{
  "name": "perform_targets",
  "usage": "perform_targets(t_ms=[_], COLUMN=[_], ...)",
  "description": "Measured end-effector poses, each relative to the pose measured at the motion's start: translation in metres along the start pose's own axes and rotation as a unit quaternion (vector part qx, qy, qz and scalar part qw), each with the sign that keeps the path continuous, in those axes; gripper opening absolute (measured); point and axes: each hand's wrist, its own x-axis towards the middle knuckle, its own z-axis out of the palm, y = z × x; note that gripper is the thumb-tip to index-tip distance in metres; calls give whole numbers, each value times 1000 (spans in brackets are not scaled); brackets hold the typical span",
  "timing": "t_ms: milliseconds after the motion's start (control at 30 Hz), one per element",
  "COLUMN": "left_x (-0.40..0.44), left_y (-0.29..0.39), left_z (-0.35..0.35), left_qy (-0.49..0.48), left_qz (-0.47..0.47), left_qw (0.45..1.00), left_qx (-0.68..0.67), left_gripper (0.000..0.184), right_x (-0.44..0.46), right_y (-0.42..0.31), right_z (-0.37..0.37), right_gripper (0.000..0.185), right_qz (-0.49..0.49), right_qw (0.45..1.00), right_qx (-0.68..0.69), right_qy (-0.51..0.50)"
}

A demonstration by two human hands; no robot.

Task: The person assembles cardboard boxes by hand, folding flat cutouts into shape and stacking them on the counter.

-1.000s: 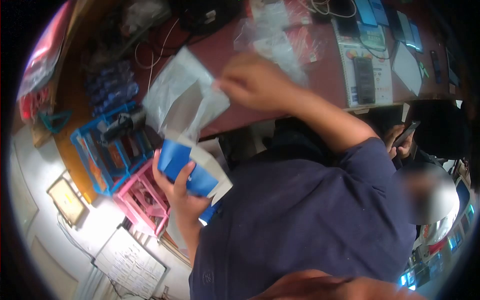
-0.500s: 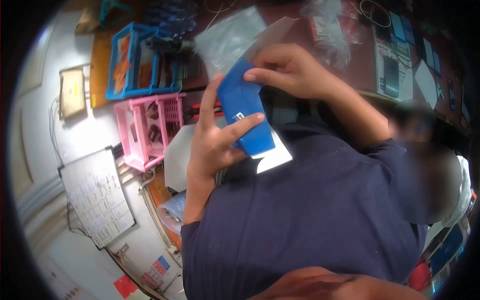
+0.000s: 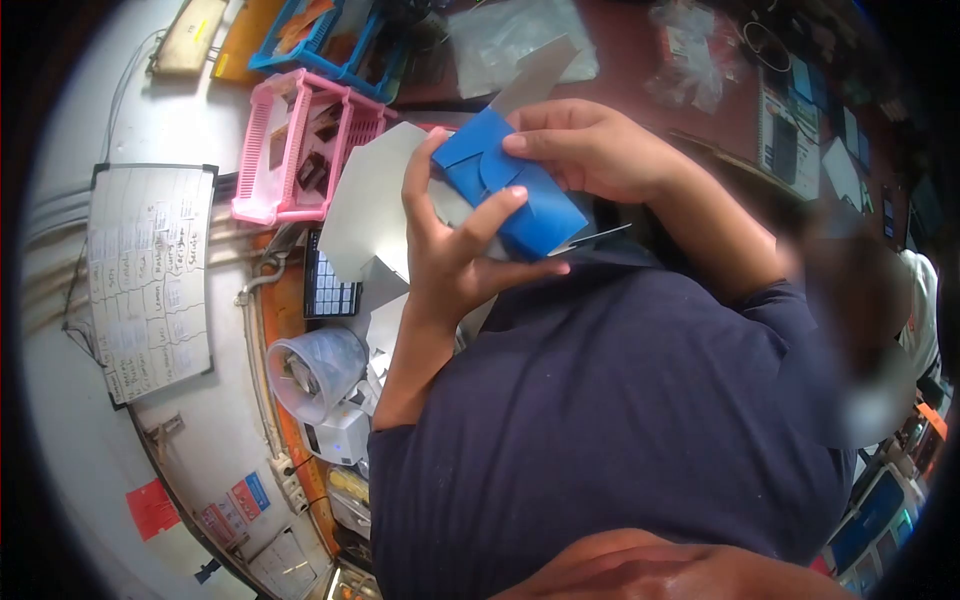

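In the head view I have a folded blue card sleeve (image 3: 540, 200) in front of my chest. Overlapping flaps with a curved cut show on its blue side. A pale flap (image 3: 535, 75) sticks up from its far end, and a thin white edge shows at the near end. My left hand (image 3: 450, 240) grips the sleeve from the left, a finger at its upper left corner and others spread across its face and lower edge. My right hand (image 3: 600, 150) pinches the upper right edge, thumb on the blue face. Its other fingers are partly hidden behind the card.
A pink basket (image 3: 262, 150) and a blue basket (image 3: 285, 50) stand at the left. Beyond my hands, clear plastic bags (image 3: 520, 50) lie on the dark red table (image 3: 625, 95). A bin (image 3: 318, 372) holds scraps at lower left. A notebook (image 3: 780, 140) lies at right.
The sleeve has been turned over: a small printed mark faced me before, now the overlapping flaps do. My left fingers have shifted. The view has swung, bringing the bin and a keypad into sight.
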Motion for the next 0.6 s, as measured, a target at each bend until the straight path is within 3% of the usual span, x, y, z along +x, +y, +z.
perform_targets(t_ms=[100,133,200,267,367,433,600], left_x=[-16,-21,-23,-25,-25,-20,0], left_y=[7,7,14,22,27,32,45], left_z=[-12,-16,-20,-21,-26,-27,-15], left_qy=[-16,-21,-25,-16,-38,-55,-106], left_qz=[13,16,12,-23,-12,1,-22], left_qw=[999,998,997,999,998,998,992], left_qx=[37,54,68,38,40,33,62], left_gripper=[76,75,74,69,66,65,66], right_x=[-9,-9,-6,-12,-3,-9,-20], right_y=[5,5,6,-2,7,7,4], right_z=[26,23,24,38,31,30,12], right_gripper=[51,60,60,58,50,47,47], right_qz=[2,32,65,52,22,20,44], right_qw=[986,996,995,997,985,979,988], right_qx=[-103,-29,-59,-58,-101,-159,-126], right_qy=[132,79,44,20,-135,-129,-71])
